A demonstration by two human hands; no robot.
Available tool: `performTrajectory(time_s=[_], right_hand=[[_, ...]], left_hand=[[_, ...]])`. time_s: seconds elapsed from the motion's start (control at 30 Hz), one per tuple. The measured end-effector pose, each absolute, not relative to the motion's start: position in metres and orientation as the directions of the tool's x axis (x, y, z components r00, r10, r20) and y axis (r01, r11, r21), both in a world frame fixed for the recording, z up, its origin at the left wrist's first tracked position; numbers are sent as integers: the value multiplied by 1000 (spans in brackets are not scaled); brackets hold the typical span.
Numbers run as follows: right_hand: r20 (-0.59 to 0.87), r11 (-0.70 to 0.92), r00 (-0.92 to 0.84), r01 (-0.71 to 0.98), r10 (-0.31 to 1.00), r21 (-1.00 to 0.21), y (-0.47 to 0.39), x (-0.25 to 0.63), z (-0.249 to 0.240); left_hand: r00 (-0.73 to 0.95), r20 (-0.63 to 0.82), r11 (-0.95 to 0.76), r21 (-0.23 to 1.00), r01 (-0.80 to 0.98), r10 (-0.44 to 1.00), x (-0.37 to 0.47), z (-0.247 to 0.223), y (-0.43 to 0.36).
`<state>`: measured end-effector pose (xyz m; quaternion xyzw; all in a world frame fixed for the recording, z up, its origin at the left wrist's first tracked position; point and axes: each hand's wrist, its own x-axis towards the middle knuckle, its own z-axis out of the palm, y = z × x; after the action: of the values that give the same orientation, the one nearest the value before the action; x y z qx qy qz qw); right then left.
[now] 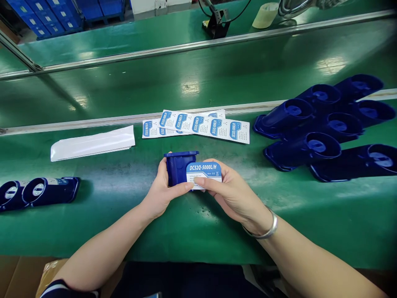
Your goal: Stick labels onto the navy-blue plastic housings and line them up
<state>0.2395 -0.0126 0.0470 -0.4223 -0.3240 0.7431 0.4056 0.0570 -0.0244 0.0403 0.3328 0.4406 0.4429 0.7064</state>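
In front of me my left hand [166,186] is wrapped round a dark blue plastic housing [176,169], its flanged end facing away from me. A blue and white label [204,167] reading DC52Q-5000L/H overlaps the right side of the housing. My right hand [231,188] pinches this label, thumb on its face and fingers behind. The left thumb tip touches the label's lower left edge. Whether the label is stuck to the housing cannot be made out. Strips of similar labels [204,125] lie beyond my hands.
White backing strips [93,142] lie at the left. Two labelled blue housings [51,191] rest at the far left, and several more [302,151] stand close together at the right. A metal rail [124,120] crosses the green table [124,231]. Farther back is a tape roll [265,15].
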Motion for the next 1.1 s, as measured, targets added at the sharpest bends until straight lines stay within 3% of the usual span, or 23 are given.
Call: performTrajectory(time_s=[0.5, 0.77, 1.1], right_hand=[[-357, -441, -294, -304, 886, -844, -13, 239, 46], [-347, -437, -312, -294, 884, -850, -20, 228, 40], [-281, -383, -327, -307, 902, -871, -8, 238, 48]], left_hand=[[185, -334, 380, 854, -355, 924, 58, 41, -25], [10, -432, 401, 829, -389, 902, 65, 43, -25], [194, -360, 408, 833, -374, 913, 57, 48, -27]])
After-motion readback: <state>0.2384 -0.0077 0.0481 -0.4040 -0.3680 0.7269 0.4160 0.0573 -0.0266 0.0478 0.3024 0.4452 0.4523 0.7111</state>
